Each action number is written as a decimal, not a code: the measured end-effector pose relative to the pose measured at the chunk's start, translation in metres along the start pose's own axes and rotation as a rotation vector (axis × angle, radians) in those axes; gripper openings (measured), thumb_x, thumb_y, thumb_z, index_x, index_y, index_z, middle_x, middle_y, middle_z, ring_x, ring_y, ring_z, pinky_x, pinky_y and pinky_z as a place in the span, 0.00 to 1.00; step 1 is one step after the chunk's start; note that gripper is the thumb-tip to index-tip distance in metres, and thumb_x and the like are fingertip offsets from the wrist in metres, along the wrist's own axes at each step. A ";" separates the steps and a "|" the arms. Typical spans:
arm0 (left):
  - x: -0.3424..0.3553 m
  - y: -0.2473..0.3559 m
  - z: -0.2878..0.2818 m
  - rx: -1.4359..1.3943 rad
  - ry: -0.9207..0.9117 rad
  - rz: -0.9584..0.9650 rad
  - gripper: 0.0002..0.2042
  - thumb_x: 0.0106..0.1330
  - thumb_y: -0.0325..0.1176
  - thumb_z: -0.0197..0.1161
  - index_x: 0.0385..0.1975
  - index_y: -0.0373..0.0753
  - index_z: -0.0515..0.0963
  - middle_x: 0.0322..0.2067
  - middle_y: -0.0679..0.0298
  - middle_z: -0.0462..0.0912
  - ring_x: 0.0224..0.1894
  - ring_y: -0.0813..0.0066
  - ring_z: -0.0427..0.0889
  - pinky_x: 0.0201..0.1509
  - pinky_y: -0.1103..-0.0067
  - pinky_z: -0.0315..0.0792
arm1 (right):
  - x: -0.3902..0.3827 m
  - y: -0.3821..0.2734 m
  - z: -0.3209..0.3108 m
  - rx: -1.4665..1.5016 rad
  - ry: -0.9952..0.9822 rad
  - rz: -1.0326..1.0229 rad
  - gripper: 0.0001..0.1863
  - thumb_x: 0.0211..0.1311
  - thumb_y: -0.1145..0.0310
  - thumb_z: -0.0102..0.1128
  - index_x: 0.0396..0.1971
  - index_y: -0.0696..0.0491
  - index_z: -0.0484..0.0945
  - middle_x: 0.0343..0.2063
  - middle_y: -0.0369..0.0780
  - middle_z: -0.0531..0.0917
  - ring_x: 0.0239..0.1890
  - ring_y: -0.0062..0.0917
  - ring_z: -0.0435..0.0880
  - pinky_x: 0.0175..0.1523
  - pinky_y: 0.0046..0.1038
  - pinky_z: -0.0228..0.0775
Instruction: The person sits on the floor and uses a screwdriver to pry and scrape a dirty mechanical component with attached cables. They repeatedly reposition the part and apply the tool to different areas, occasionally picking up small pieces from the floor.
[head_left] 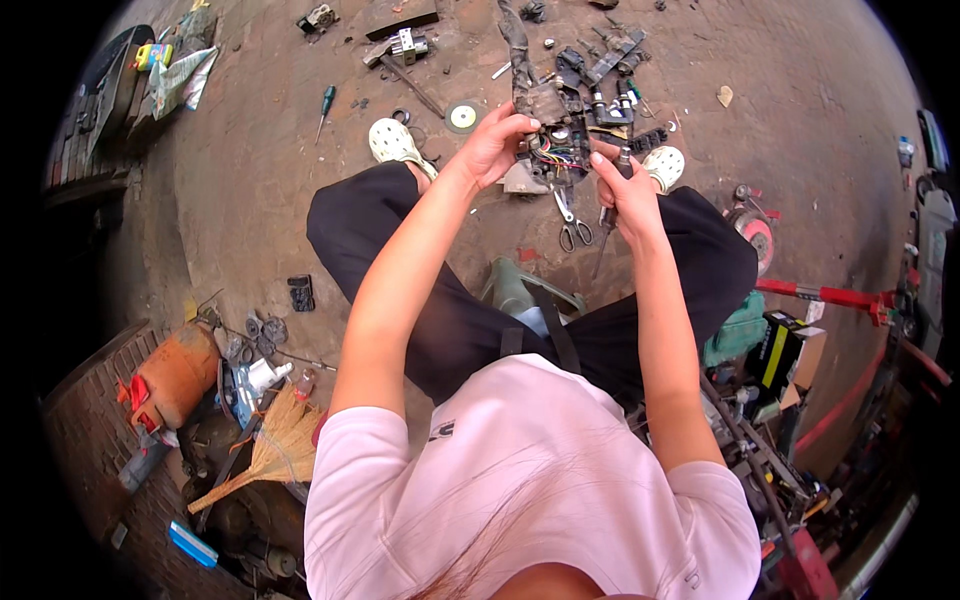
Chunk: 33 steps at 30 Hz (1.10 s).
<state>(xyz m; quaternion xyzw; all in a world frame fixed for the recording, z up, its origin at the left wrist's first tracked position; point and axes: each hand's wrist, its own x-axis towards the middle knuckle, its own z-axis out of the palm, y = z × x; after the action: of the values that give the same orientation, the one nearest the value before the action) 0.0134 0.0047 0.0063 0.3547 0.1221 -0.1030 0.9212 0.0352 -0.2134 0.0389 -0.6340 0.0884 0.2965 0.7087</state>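
Between my hands is a dark wiring harness assembly (560,155) with colored wires showing in its open middle. My left hand (490,150) is closed on the left side of the assembly, fingers partly hidden behind it. At the assembly's right edge, my right hand (630,198) is closed round a screwdriver (606,222). The screwdriver's thin shaft points down toward me; its dark handle rises past my thumb. Just below the assembly, black-handled scissors (570,222) lie on the ground, touched by neither hand.
Beyond my hands lie several black parts (612,65), a hammer (412,85), a cutting disc (463,117) and another screwdriver (326,107). A straw broom (275,445) and orange tank (175,378) are at left. A red metal bar (825,295) and black box (780,362) are at right.
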 end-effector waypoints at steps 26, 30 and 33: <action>0.018 0.019 0.028 0.123 0.298 0.510 0.19 0.61 0.43 0.66 0.43 0.33 0.75 0.37 0.66 0.80 0.39 0.81 0.74 0.47 0.80 0.68 | -0.168 -0.071 0.062 -0.622 0.385 -1.053 0.07 0.62 0.78 0.55 0.37 0.64 0.77 0.36 0.42 0.76 0.25 0.19 0.80 0.29 0.17 0.74; 0.015 0.024 0.025 0.128 0.317 0.574 0.19 0.60 0.42 0.67 0.42 0.33 0.75 0.37 0.67 0.80 0.38 0.81 0.75 0.45 0.80 0.68 | -0.165 -0.062 0.078 -0.627 0.281 -1.019 0.07 0.56 0.82 0.59 0.36 0.63 0.79 0.35 0.43 0.76 0.26 0.22 0.82 0.31 0.19 0.77; 0.011 0.026 0.028 0.102 0.311 0.601 0.18 0.60 0.41 0.67 0.42 0.33 0.75 0.36 0.67 0.80 0.37 0.82 0.75 0.45 0.81 0.69 | -0.157 -0.058 0.079 -0.744 0.293 -1.042 0.08 0.53 0.83 0.60 0.35 0.62 0.80 0.34 0.43 0.77 0.28 0.22 0.82 0.32 0.20 0.75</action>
<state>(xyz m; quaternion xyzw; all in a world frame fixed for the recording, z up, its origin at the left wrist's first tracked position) 0.0356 0.0039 0.0391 0.4320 0.1459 0.2223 0.8618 -0.0812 -0.1876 0.1810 -0.8305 -0.2429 -0.1642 0.4735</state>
